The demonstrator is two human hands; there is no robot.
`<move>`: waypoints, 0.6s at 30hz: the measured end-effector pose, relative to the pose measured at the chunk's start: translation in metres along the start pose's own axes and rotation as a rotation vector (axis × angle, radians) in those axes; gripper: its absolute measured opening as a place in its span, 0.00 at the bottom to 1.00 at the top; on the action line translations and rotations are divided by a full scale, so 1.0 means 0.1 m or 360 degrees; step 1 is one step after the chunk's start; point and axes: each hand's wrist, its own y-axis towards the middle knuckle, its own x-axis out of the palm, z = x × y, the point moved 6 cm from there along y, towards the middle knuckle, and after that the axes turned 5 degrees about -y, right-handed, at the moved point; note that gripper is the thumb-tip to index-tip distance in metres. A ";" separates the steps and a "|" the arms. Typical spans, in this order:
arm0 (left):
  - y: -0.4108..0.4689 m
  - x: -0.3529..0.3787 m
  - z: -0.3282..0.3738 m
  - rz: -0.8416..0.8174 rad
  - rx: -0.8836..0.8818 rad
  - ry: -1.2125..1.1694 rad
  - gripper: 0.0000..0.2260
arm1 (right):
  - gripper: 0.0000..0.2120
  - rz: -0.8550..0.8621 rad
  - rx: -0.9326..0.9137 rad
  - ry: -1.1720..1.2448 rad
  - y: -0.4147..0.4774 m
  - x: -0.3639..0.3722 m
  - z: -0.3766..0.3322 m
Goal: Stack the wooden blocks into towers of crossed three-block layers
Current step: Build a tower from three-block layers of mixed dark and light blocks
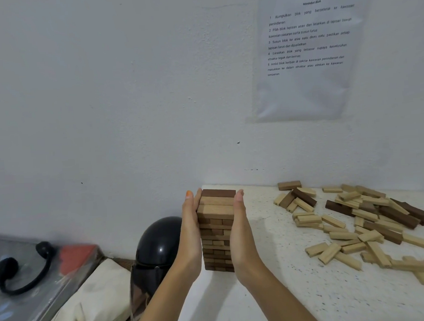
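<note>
While the left hand (190, 235) and the right hand (241, 232) press flat against opposite sides of the block tower (217, 236), their fingers (238, 203) stay straight and curl round nothing. The tower stands near the far left corner of the speckled white tabletop (274, 294), its layers crossed and a dark block (218, 193) on the far side of its top layer. Loose wooden blocks (357, 226), light and dark, lie scattered towards the tabletop's right edge, well apart from the tower. Beyond the left edge sit a black helmet (159, 244) and a cream canvas bag (95, 301), whose contents are hidden. Further left, black headphones (23, 273) rest on a clear plastic box (25, 317) with something red (74, 257) showing through it.
</note>
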 end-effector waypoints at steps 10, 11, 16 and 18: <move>0.02 -0.05 0.02 0.0022 0.0006 0.0011 0.25 | 0.50 0.0019 -0.0008 -0.0016 -0.03 -0.05 -0.05; 0.03 -0.07 0.00 0.0041 0.0007 0.0015 0.23 | 0.50 0.0026 -0.0010 -0.0023 -0.03 -0.05 -0.05; 0.01 -0.01 -0.01 0.0067 0.0009 0.0019 0.18 | 0.47 0.0019 -0.0007 0.0013 -0.03 0.02 -0.06; -0.01 0.01 -0.02 0.0068 -0.0001 0.0000 0.18 | 0.47 0.0031 -0.0007 0.0026 -0.03 0.03 -0.04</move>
